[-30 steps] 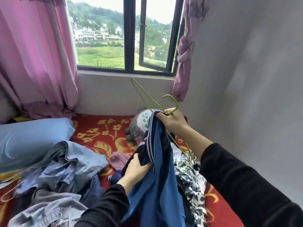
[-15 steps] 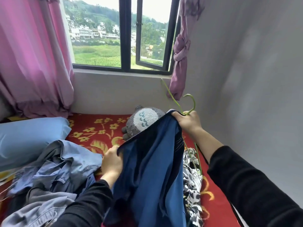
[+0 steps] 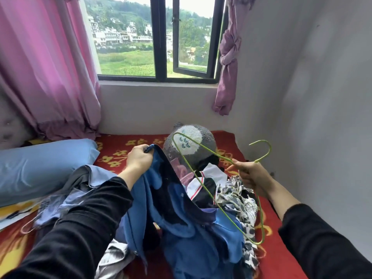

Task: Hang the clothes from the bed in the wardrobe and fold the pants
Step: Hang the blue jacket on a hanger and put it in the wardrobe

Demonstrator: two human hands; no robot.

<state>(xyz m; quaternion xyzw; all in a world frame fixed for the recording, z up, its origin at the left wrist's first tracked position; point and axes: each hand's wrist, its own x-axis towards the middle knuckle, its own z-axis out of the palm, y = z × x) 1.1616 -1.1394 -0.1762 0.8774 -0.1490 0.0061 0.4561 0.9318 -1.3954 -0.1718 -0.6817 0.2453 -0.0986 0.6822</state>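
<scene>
Left grip clutching blue garment (dark-lined), crumpled

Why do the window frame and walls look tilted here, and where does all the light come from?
Head view: the wide-angle lens leans the window frame and swells the sleeves at the bottom; daylight from the window lights everything, the sky washed out; the green hanger looks sharp, soft shadows mottle the right wall.

Looks like a bedroom at home: a bed with a blue pillow and plush toy on it, and pink curtains and a window behind it.
</scene>
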